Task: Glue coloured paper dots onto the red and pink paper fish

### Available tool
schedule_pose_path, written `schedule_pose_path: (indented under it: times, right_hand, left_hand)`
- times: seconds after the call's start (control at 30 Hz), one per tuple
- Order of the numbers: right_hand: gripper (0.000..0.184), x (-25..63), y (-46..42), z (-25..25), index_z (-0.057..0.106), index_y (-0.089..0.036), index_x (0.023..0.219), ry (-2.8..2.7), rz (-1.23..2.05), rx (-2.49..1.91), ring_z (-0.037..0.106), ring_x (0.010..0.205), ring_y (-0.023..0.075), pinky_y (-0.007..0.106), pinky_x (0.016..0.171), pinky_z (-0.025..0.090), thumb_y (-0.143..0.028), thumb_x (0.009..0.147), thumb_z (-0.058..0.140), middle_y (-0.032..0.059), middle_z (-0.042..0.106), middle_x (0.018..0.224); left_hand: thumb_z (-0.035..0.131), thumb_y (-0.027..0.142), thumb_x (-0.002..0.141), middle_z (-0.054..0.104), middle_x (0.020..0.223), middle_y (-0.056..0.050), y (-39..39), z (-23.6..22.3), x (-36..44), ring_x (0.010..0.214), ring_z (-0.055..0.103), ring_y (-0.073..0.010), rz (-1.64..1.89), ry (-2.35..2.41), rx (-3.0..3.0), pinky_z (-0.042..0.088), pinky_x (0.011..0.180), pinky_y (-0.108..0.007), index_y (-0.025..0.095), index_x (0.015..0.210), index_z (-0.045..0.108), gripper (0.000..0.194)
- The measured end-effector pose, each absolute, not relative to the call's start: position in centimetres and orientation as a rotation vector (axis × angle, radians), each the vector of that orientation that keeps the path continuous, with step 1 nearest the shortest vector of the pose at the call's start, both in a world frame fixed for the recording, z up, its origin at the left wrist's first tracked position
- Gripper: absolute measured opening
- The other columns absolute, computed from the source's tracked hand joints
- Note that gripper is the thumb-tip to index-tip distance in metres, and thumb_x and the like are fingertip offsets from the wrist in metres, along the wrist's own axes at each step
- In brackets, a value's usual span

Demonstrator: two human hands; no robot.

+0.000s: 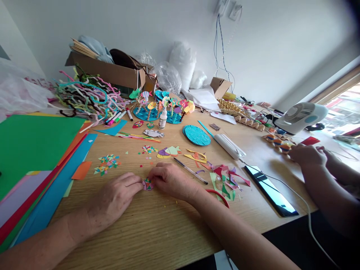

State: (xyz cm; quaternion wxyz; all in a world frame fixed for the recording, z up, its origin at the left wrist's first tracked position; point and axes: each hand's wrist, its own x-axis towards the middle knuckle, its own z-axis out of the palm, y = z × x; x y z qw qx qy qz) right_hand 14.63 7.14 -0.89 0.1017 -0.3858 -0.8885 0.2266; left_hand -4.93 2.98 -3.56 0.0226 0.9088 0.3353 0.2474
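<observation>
A small pink paper fish (147, 184) decorated with bits of coloured paper lies on the table between my hands. My left hand (119, 195) is closed, its fingertips on the fish's left end. From the right, my right hand (173, 180) has its fingers bent together over the fish's other end; whether a tiny scrap is under them is hidden. Beyond them are a pile of paper triangles (107, 164), a heap of paper dots (149, 149) and plain paper fish cutouts (169, 151). A pen (191, 171) lies beside my right hand.
Coloured paper sheets (42, 146) cover the left side. Farther back are a glue bottle (162, 120), a blue disc (197, 135) and pipe cleaners (90, 93). Paper scraps (226, 178), a phone (270, 191) and a cable lie rightward, near another person's hands (309, 155).
</observation>
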Motion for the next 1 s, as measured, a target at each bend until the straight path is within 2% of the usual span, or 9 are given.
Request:
schedule_pose_path:
  times: [0.77,1.0]
  right_hand:
    - [0.023,14.43,6.97,-0.99,0.067,-0.016,0.085,-2.552,0.663,-1.171,0.057,0.076,0.0129,0.022,0.07,0.04,-0.004,0.076,0.05,0.0037,0.066,0.082]
    - [0.024,14.51,6.84,-1.45,0.068,-0.018,0.089,-2.596,0.587,-1.173,0.057,0.074,0.0131,0.021,0.066,0.039,-0.009,0.078,0.049,0.0039,0.065,0.083]
  left_hand:
    - [0.032,-0.004,0.078,0.068,0.089,-0.004,2.9,-3.64,-4.87,0.083,0.061,-0.0171,0.751,1.062,2.853,0.053,0.074,-0.026,0.017,0.088,0.065,0.04]
    - [0.035,-0.003,0.078,0.067,0.088,-0.004,2.94,-3.32,-4.84,0.082,0.061,-0.0176,0.717,1.049,2.845,0.053,0.073,-0.027,0.017,0.087,0.064,0.036]
